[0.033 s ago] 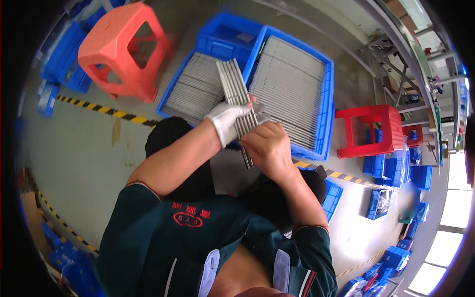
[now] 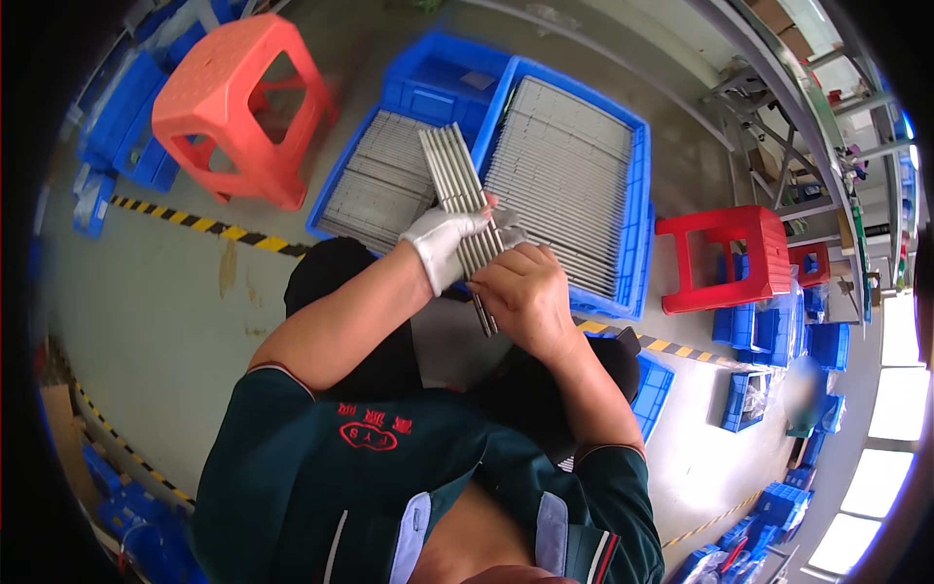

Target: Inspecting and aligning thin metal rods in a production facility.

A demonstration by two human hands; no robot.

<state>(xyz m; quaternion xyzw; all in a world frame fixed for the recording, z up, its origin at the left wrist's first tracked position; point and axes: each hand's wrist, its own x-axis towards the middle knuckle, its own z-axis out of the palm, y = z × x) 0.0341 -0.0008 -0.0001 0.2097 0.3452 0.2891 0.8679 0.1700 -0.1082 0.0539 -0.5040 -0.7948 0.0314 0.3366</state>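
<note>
My left hand, in a white glove with bare fingertips, is wrapped round a flat row of several slim metal rods. The rods slant from the far left toward my lap. My right hand is bare, its fingers bent against the near part of the same rods. A grey piece, perhaps cloth, shows just beyond the right fingers; its kind I cannot make out. Two of the rods stick out lower than the others, beside the right hand. Beyond the hands, a large blue crate holds many similar rods laid in rows.
To its left a second blue crate holds more rods, with an upright blue bin behind. An orange stool stands far left, a red stool at right. Striped floor tape runs past my knees. Blue bins line both sides.
</note>
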